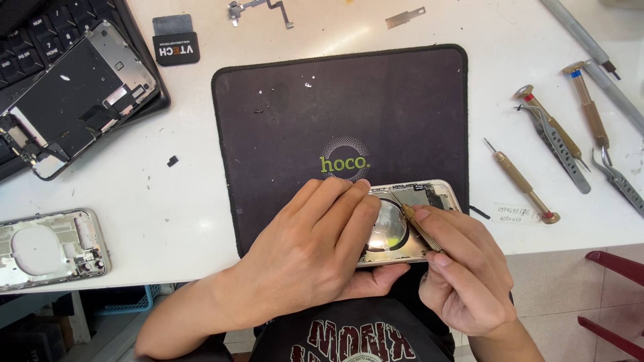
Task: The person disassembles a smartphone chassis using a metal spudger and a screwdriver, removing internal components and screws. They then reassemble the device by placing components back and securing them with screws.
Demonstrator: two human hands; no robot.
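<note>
An opened phone housing (439,198) with a round silver coil inside lies at the near edge of a black work mat (342,107). My left hand (315,251) lies over the housing's left part and grips it, thumb under the near edge. My right hand (463,275) pinches a slim brass screwdriver (417,224) whose tip points into the housing's upper middle, near the coil.
On the white table: several brass screwdrivers (523,181) and metal tweezers (560,151) at right, a second bare phone frame (50,248) at near left, a phone screen assembly (74,94) on a keyboard at far left, and a flex cable (258,10) and a blade (404,17) at the back.
</note>
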